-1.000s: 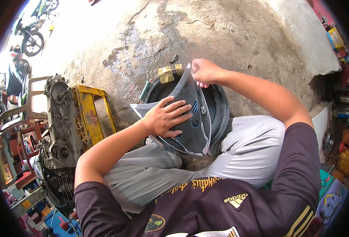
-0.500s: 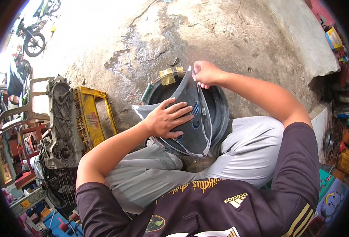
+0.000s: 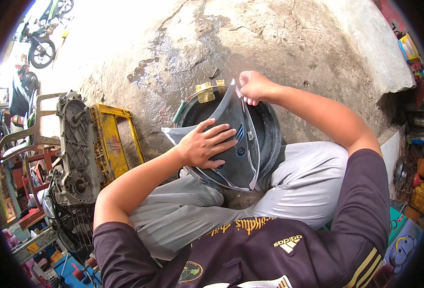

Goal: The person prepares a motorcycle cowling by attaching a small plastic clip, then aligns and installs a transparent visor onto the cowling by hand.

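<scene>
A dark grey, pointed motorcycle fairing panel (image 3: 231, 161) with pale edges and small blue stickers lies across a round black basin (image 3: 268, 158) between my knees. My left hand (image 3: 206, 145) rests flat on the panel, fingers spread, pressing near the blue striped sticker (image 3: 240, 134). At the panel's far tip, my right hand (image 3: 256, 88) is closed in a pinch on a thin pale strip (image 3: 237, 90) beside the edge. Whether the strip is tape or film I cannot tell. The hand hides its end.
Tan tape pieces (image 3: 205, 93) and a small green roll (image 3: 179, 112) are on the basin's far rim. To the left stand a yellow crate (image 3: 110, 144) and a grey metal engine casing (image 3: 75, 149). Wet, rough concrete (image 3: 183, 53) stretches ahead; a raised ledge (image 3: 372, 48) is at right.
My right hand has shifted very slightly to the right and up, still pinching at the panel's tip. My left hand stays on the panel.
</scene>
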{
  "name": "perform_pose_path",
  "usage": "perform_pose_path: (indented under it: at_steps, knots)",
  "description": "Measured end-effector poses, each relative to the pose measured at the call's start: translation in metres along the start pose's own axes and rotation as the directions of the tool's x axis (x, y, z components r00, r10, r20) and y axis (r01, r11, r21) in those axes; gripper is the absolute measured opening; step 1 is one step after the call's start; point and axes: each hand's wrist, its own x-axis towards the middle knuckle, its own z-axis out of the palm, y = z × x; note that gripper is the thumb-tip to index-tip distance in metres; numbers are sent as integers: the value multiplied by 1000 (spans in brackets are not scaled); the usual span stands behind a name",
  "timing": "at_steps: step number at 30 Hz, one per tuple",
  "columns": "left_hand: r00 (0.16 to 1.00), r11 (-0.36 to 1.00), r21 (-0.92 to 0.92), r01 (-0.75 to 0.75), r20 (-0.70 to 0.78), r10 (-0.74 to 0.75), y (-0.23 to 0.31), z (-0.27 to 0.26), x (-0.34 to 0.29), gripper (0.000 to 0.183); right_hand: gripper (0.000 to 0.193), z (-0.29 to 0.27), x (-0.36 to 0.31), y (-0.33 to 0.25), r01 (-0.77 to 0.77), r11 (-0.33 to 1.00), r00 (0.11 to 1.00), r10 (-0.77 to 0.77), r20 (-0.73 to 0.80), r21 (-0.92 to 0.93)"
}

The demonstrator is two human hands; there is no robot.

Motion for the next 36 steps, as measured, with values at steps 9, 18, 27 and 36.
perform_pose_path:
  at_steps: [9, 18, 27, 36]
  knots:
    - [1000, 1000, 8, 6, -24, -6, -1, 2, -3, 71, 10, 3, -2, 3, 9, 1000, 996, -8, 89, -19]
    - [1000, 1000, 13, 14, -16, -14, -1, 2, -5, 71, 9, 10, -6, -1, 21, 998, 990, -28, 140, 57]
    - [1000, 1000, 11, 12, -17, -12, -1, 1, -4, 71, 13, 13, -11, -6, 38, 998, 986, -45, 161, 46]
    - [1000, 1000, 17, 8, -17, -8, -1, 2, -4, 71, 6, 8, -10, -6, 18, 998, 984, -29, 173, 63]
